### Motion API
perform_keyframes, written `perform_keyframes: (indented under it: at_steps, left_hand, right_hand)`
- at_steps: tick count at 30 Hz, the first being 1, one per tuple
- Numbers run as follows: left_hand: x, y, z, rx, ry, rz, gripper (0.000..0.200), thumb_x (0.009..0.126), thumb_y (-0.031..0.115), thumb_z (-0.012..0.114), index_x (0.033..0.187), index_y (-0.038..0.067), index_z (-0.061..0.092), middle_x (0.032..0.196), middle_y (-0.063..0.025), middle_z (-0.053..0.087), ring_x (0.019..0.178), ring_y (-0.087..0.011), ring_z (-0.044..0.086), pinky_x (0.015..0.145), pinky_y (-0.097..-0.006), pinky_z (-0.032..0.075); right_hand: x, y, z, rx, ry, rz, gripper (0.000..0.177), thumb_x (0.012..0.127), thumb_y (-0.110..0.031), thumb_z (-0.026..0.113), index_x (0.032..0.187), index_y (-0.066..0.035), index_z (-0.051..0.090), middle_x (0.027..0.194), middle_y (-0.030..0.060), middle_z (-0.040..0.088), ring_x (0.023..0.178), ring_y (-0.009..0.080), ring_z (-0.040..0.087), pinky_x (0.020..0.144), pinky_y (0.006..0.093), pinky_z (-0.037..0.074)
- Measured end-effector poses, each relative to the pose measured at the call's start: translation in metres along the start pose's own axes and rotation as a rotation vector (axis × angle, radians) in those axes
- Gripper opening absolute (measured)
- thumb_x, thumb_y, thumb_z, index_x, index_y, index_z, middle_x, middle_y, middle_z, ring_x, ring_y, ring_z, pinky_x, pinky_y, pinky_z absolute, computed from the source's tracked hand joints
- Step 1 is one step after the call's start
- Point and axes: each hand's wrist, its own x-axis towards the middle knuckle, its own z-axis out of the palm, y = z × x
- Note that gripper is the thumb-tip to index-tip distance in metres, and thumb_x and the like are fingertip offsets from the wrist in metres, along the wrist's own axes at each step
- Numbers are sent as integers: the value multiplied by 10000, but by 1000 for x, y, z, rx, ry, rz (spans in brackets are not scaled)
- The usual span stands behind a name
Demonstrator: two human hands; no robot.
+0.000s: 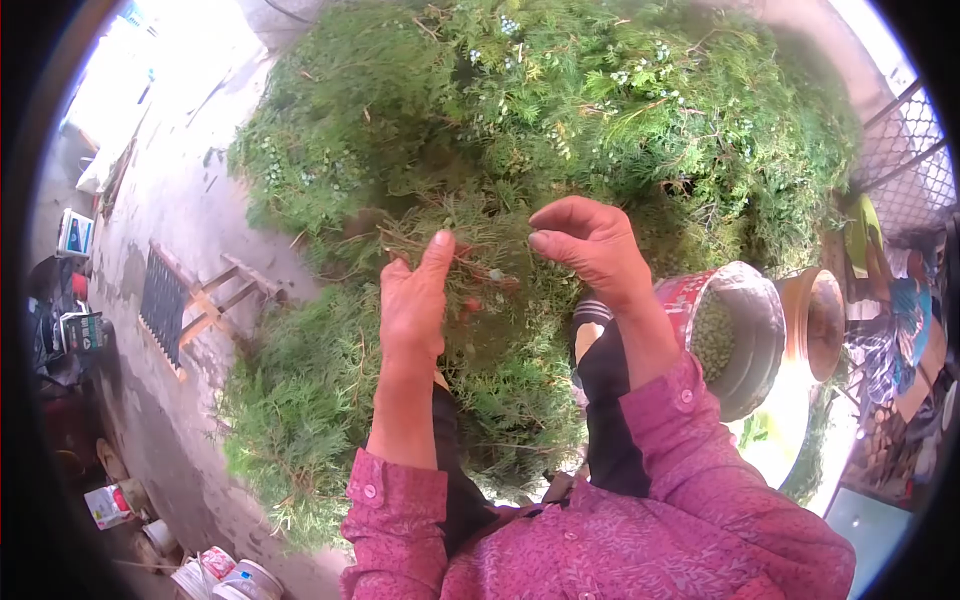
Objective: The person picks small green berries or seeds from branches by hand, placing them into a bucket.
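Observation:
My left hand [410, 310] is closed around the cut stems of a leafy evergreen branch [475, 235], thumb on top. The branch spreads to the right, over the pile. Just right of it, my right hand [605, 255] is curled, with thumb and forefinger tips nearly together; whatever is between them is too small to make out. Beside my right forearm stands a red and white bucket [755, 335], tilted in view, with many small green cones [712, 335] inside.
A big heap of evergreen branches [640, 110] with pale berry-like cones surrounds my legs. A tan pot [825, 325] stands right of the bucket. At left, a wooden folding stool [168, 300] lies on the concrete floor [180, 420]. Wire mesh [915, 150] is at far right.

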Motion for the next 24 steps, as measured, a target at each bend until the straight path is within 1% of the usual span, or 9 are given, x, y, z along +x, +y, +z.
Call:
perform_keyframes:
  at_steps: [1,4,9,11,13,15,17,20,24]
  left_hand:
    - [-5,6,2,7,43,5,346,816,343,635,937,41,516,809,-66,618,637,-147,582,409,-261,400]
    - [-6,9,-3,33,39,6,315,817,351,632,883,56,545,797,-57,616,623,-135,570,396,-247,377]
    - [1,3,-12,-6,43,-33,297,817,356,631,821,64,576,770,-47,611,598,-126,557,384,-247,369]
    - [1,3,-12,-15,57,-39,296,817,354,630,794,63,584,755,-48,609,585,-124,555,378,-244,366]
    - [-1,3,-9,4,56,73,288,823,344,625,796,59,599,716,-57,604,541,-123,544,364,-235,357]
    - [0,1,-11,13,55,70,283,826,335,624,794,55,598,706,-58,602,522,-122,539,360,-232,357]
    - [2,-1,-12,21,54,67,279,829,326,623,791,51,597,695,-60,601,504,-122,534,357,-230,357]
    - [1,-3,-13,7,45,130,272,829,305,627,789,38,597,703,-50,601,495,-120,535,356,-240,367]
    - [-2,-8,-8,48,35,151,258,846,273,610,771,27,603,686,-43,596,504,-113,545,359,-239,374]
  right_hand:
    - [0,1,1,17,-42,2,220,741,-90,707,931,-14,626,812,5,637,740,67,576,673,214,471]
    - [-2,3,15,14,-116,18,202,744,-72,698,922,-12,625,791,-4,628,721,55,568,656,203,466]
    - [-4,7,33,2,-185,44,177,741,-35,673,908,-6,623,752,-14,610,689,37,550,617,192,452]
    - [-4,4,38,-130,-214,-40,206,731,-22,665,930,-3,618,719,-23,586,672,35,535,591,198,442]
    - [-4,12,41,-148,-213,-61,195,731,-25,659,919,-1,612,706,-23,575,662,36,526,582,202,438]
    - [-4,13,43,-166,-210,-82,185,731,-27,653,907,1,605,693,-22,564,653,37,518,573,207,433]
    - [-4,5,45,-26,-207,118,142,729,-36,639,857,-1,589,679,-16,550,638,46,507,564,213,427]
    - [-1,6,42,-7,-290,82,106,733,-55,612,815,-1,574,690,-1,565,637,54,511,562,221,428]
    - [4,10,39,-97,-269,118,124,727,-78,590,818,4,577,700,5,573,636,59,511,555,226,426]
